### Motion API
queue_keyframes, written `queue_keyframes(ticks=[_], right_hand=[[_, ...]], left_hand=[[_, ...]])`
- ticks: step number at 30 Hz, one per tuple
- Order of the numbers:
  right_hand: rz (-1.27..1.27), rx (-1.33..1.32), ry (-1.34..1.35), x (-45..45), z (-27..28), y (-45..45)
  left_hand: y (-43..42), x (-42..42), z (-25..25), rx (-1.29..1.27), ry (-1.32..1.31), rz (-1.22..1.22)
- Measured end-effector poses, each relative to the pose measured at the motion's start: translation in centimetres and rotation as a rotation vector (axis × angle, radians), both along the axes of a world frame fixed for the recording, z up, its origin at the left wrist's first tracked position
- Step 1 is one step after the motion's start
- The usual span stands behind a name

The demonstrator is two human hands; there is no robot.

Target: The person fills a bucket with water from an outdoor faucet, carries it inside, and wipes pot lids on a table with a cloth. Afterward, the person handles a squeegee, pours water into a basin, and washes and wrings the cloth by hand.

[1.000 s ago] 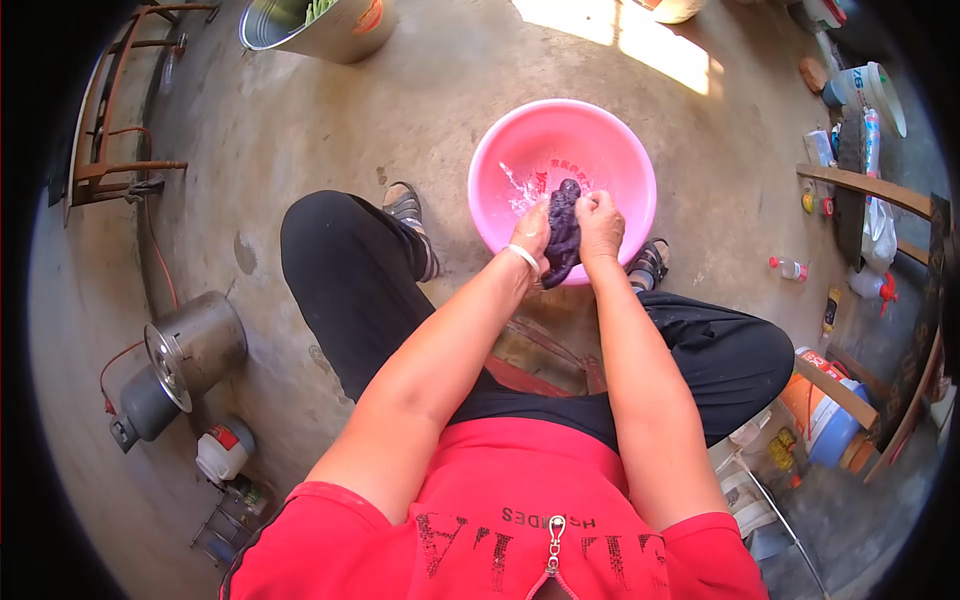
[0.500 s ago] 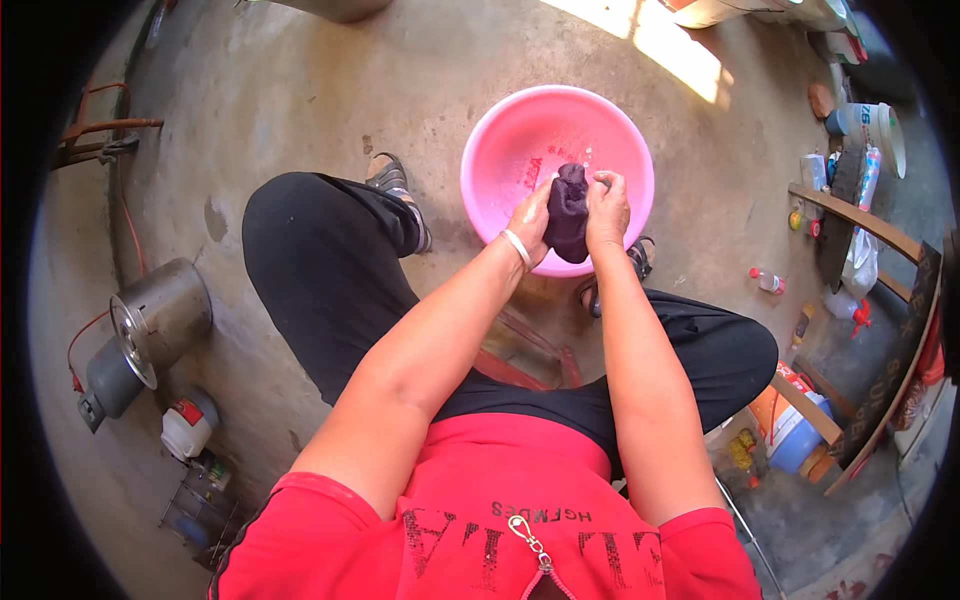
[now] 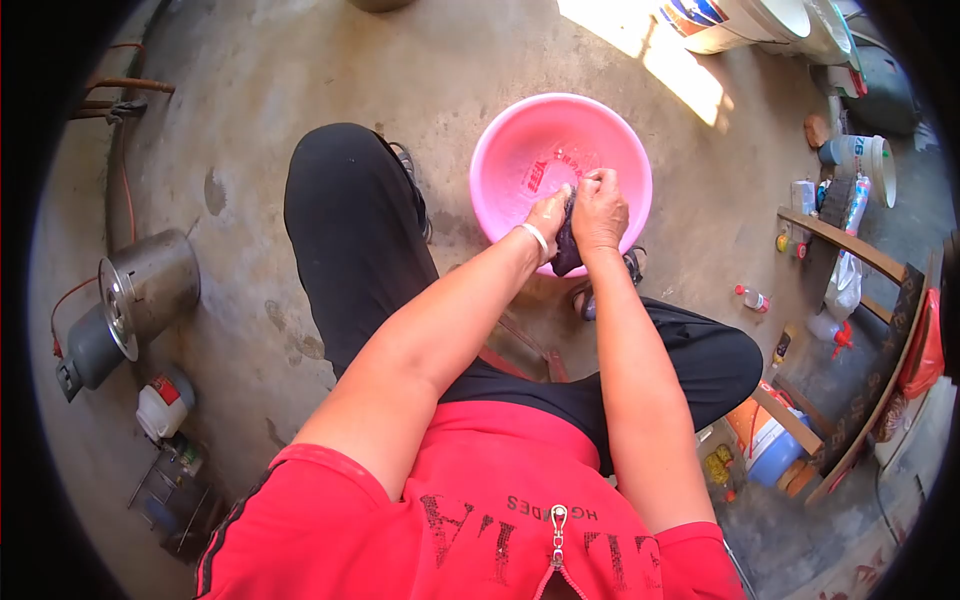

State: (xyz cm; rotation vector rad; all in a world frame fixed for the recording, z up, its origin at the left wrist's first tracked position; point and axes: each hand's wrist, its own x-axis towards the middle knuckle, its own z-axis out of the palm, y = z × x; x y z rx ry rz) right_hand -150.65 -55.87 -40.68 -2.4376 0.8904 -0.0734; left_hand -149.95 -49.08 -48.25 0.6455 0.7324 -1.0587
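Observation:
A dark wet cloth [image 3: 567, 240] is bunched between my two hands over the near part of a pink basin [image 3: 485, 190]. My left hand [image 3: 548, 220], with a white bangle at the wrist, is closed on the cloth's left side. On the other side my right hand [image 3: 601, 212] grips the cloth with its fingers curled. The cloth's lower end hangs at the basin's near rim, and the hands hide much of the rest. Red printing and a little water show on the basin's inside.
A metal pot [image 3: 160, 285] and a grey cylinder [image 3: 95, 345] stand at the left. Buckets [image 3: 735, 25] are at the upper right. A small bottle [image 3: 751, 298] lies on the floor, near a wooden frame [image 3: 850, 243].
The cloth has been squeezed into a narrower bunch, and my hands have come closer together around it. The left knee has moved up and inward. The view has shifted somewhat.

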Motion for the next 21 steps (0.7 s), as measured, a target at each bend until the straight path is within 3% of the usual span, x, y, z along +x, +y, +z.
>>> queue_keyframes(ticks=[3, 4, 5, 6, 8, 11, 15, 19, 21], right_hand=[[-0.064, -0.046, -0.073, -0.8, -0.9, -4.0], [-0.124, -0.033, -0.024, -1.5, -1.3, -5.1], [-0.189, -0.018, 0.025, -2.3, -1.8, -6.1], [-0.201, 0.021, 0.166, -3.6, -2.9, -7.4], [-0.208, 0.054, 0.317, -6.0, -3.2, -8.1], [0.087, -0.077, 0.681, -8.0, -1.2, -6.1], [0.251, -0.047, 0.697, -7.8, -3.8, -5.1], [0.519, 0.025, 0.501, -5.1, -9.2, -6.3], [0.688, -0.093, 0.460, -5.1, -12.8, -7.2]], left_hand=[[0.4, 1.3, 1.1, -0.183, -0.209, -0.031], [1.5, 2.5, 2.6, 0.032, -0.292, -0.310], [1.3, 2.7, -0.6, 0.555, -0.553, -0.497], [1.9, 3.7, 0.9, 0.906, -0.546, -0.583], [4.1, 4.4, 1.3, 1.101, -0.395, -0.364], [6.3, 4.4, 1.3, 1.310, -0.225, -0.345], [7.8, 3.5, -2.6, 1.416, -0.235, -0.427], [9.4, 2.8, -8.4, 1.302, -0.435, -0.423], [10.1, 3.2, -7.4, 1.170, -0.525, -0.413]])
